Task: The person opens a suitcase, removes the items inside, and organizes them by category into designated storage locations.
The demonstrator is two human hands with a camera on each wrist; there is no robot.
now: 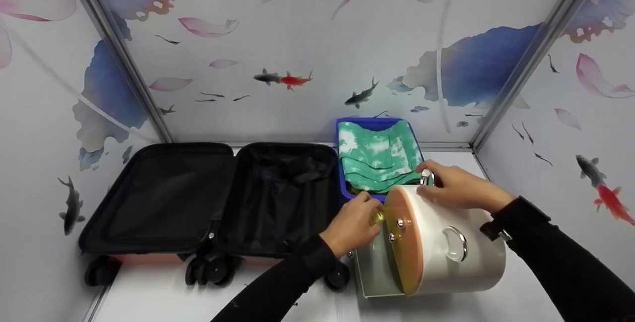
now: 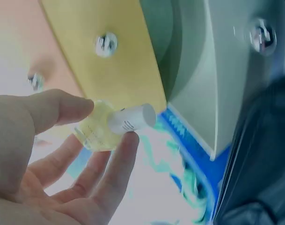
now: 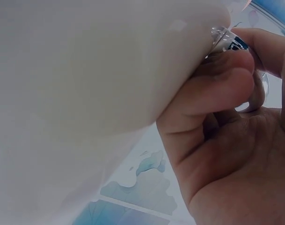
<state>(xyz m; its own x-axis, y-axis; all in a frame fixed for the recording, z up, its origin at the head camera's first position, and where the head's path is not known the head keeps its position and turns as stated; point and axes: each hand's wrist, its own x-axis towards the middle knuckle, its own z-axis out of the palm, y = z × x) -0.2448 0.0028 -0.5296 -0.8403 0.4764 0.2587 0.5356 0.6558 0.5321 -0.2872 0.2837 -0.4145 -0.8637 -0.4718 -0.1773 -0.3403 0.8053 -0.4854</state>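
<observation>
My left hand (image 1: 351, 225) pinches a small bottle (image 2: 96, 124) of yellow liquid with a white cap (image 2: 133, 119), thumb on one side and fingertips on the other. That bottle is beside the orange-and-yellow front (image 1: 408, 247) of a white rounded storage box (image 1: 476, 232). From the same front, a pale translucent tray-like part (image 1: 373, 262) extends leftward. With fingers curled, my right hand (image 1: 459, 188) grips a chrome handle (image 1: 427, 178) on the box's far side. In the right wrist view, the white wall hides part of that grip.
An open black-lined suitcase (image 1: 168, 198) with wheels lies to the left. Behind the box, a blue bin (image 1: 341, 163) holds folded green-and-white cloth (image 1: 379, 153). Printed wall panels (image 1: 317, 39) enclose the back and sides. Round chrome knobs (image 2: 106, 44) stick out of the box front.
</observation>
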